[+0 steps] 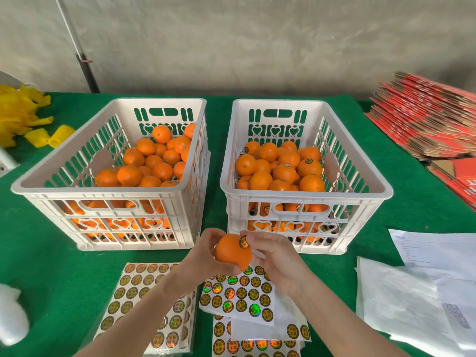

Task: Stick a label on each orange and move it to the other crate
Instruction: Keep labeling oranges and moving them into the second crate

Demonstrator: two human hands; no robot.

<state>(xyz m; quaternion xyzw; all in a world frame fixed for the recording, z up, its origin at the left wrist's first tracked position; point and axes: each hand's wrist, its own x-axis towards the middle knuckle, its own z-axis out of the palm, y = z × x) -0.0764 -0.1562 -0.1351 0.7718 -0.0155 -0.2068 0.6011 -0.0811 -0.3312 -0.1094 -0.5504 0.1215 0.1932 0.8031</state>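
Head view looks down on a green-covered table (38, 240) where the labelling step is in hand: the left hand (203, 251) has its fingers curled round an orange (231, 251), held in the air just above the near edge, in front of the gap between the two white crates. The right hand (275, 256) is closed in against the fruit's right side, fingers bent, with a tip at the round label (244, 241) that sits on the orange's upper right face. So the two hands are together, both clamped on the one fruit. Whether the label is pressed flat all round I cannot tell, as the right hand covers part of its edge. The left crate (108, 188), toward the far left of the table, holds oranges with no stickers showing; the right crate (306, 195) beside it holds oranges of which several show the same dark round sticker, so I judge that one to be the destination. Sheets of labels (239, 295) lie along the near edge under the hands, another sheet (139, 287) to their left. The next move seems to call for a firm rub to seat the sticker, then the right hand letting go or taking the fruit over, lifting it above the right crate's near rim and setting it on the pile gently, so that nothing rolls and the label does not scuff
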